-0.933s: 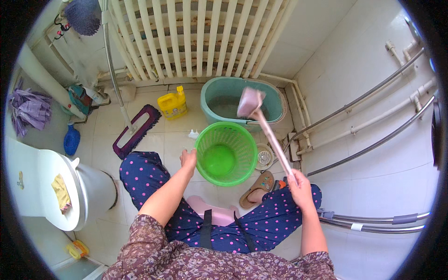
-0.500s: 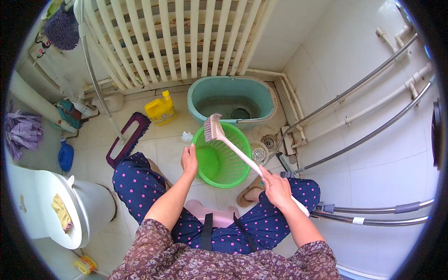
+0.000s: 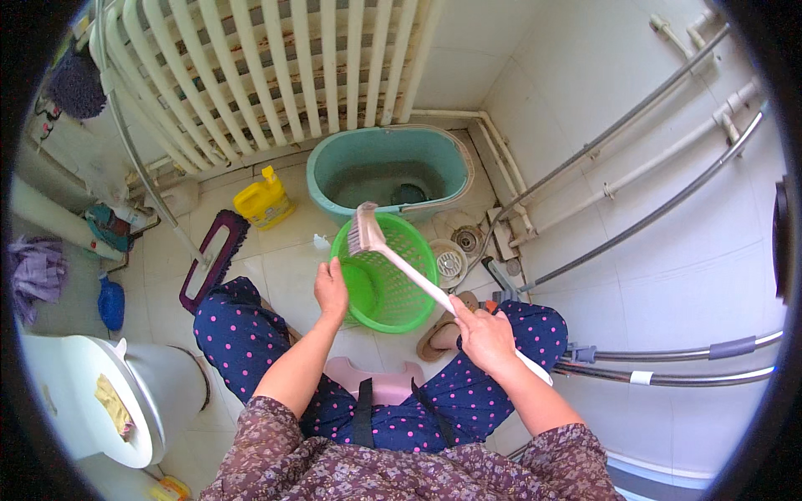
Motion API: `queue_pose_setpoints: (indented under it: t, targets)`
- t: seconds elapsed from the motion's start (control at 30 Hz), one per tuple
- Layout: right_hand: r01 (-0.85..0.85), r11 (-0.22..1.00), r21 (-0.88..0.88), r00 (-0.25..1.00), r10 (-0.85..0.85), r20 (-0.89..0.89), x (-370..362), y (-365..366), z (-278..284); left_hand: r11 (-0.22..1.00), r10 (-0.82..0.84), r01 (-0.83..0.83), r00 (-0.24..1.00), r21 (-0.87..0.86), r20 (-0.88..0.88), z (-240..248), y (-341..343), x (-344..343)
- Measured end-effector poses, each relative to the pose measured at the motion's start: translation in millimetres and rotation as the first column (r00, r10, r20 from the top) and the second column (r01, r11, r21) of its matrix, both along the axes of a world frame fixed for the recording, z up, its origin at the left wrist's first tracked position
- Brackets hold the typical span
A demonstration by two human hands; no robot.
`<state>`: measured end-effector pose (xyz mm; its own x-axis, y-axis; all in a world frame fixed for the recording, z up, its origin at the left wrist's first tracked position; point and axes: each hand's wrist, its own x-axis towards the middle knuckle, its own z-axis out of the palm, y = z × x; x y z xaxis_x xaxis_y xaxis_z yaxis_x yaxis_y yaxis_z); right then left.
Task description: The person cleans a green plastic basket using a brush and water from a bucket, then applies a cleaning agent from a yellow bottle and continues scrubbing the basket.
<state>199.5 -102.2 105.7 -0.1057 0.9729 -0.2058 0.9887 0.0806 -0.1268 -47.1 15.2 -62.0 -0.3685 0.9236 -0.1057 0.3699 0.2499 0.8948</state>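
A green plastic basket (image 3: 424, 280) with perforated sides tilts between my knees, its mouth toward me and its inside in sight. My left hand (image 3: 332, 290) is closed at the basket's left rim, thumb up, the other fingers mostly hidden. My right hand (image 3: 486, 338) grips the pale pink handle of a long-handled scrub brush (image 3: 407, 269). The brush head, bristles facing left, hangs over the basket's far rim. Behind the basket stands an oval teal bucket (image 3: 322, 188) with murky water in it.
A yellow jug (image 3: 264, 200) and a purple-edged flat mop (image 3: 215, 257) lie to the left on the tiles. Left of me is a toilet (image 3: 180, 380) with a yellow cloth on it. A radiator (image 3: 276, 67) stands behind, floor drains (image 3: 451, 264) and pipes (image 3: 643, 179) to the right.
The view has turned a little, so the surroundings sit slightly further left. Both hands keep their hold, and the brush stays over the basket's far rim with little visible movement.
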Motion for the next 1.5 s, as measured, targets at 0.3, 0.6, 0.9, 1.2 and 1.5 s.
queue_pose_setpoints:
  t: [0.3, 0.6, 0.9, 1.2, 1.5]
  targets:
    - [0.217, 0.971, -0.103, 0.970, -0.203, 0.136, 41.5, -3.0, 16.1, 0.999, -0.042, 0.042, 0.999, 0.011, 0.004, -1.9, -2.4, 13.4]
    - [0.164, 0.986, -0.027, 0.973, -0.158, 0.167, 35.7, -0.9, 8.3, 0.999, -0.024, 0.026, 0.998, 0.024, -0.058, 5.6, 0.0, 9.8]
    - [0.062, 0.994, 0.090, 0.997, -0.065, 0.033, 19.1, 13.8, 24.5, 0.991, -0.134, 0.135, 0.987, 0.004, -0.094, 9.7, -8.3, 17.9]
    - [0.052, 0.996, 0.074, 0.977, -0.066, 0.202, 39.4, 10.1, 28.3, 0.983, -0.170, 0.176, 0.981, 0.056, -0.094, 13.4, -5.7, 11.5]
    - [0.016, 0.999, 0.039, 0.994, -0.020, 0.106, 18.8, -9.0, 24.9, 0.990, -0.128, 0.130, 0.991, 0.047, -0.047, 17.5, -3.1, 21.1]
